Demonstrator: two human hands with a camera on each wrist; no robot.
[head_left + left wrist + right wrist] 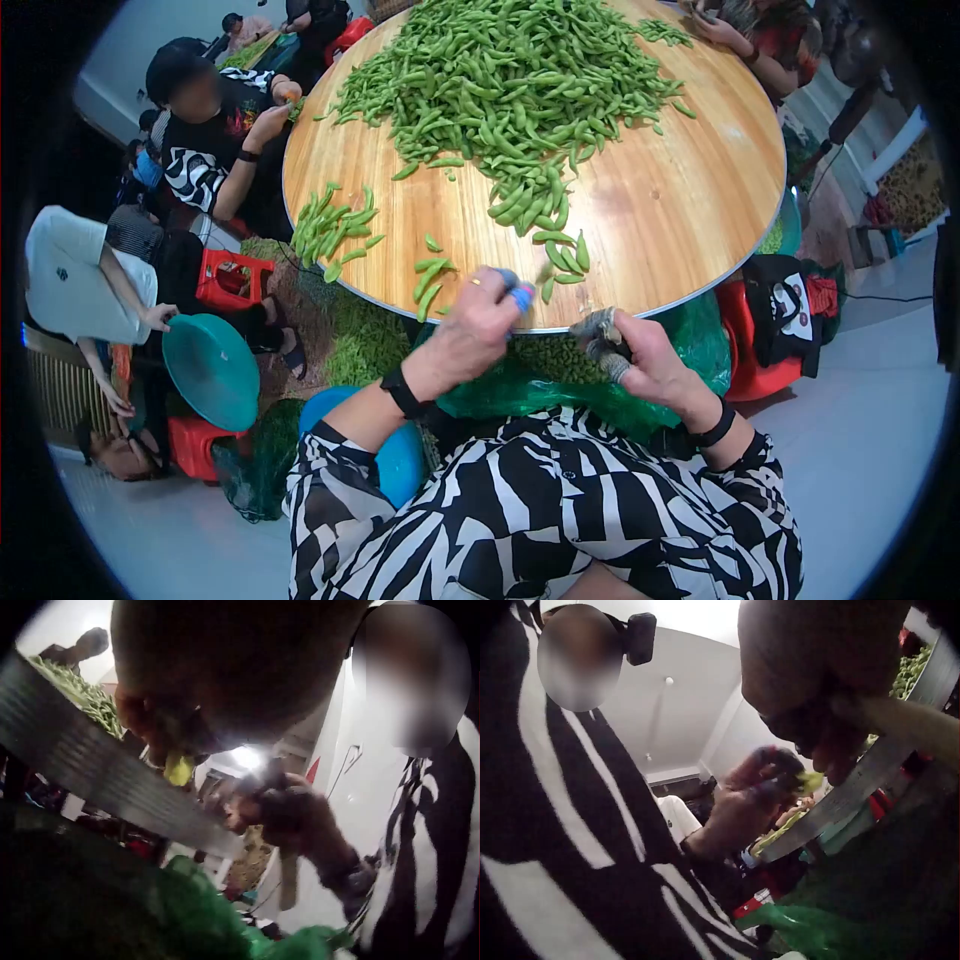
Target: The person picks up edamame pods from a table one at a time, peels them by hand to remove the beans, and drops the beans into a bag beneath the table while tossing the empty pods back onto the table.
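Left hand pinching an edamame pod at the desk's near rim; right hand beside it, can't tell if it's gripping anything.

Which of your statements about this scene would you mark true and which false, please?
1. Edamame pods are heaped on the wooden table. True.
2. The tabletop is square. False: it is round.
3. The left wrist wears a black band. True.
4. The right hand rests on the big heap. False: it is by the table's near edge.
5. The basin by the left forearm is red. False: it is blue.
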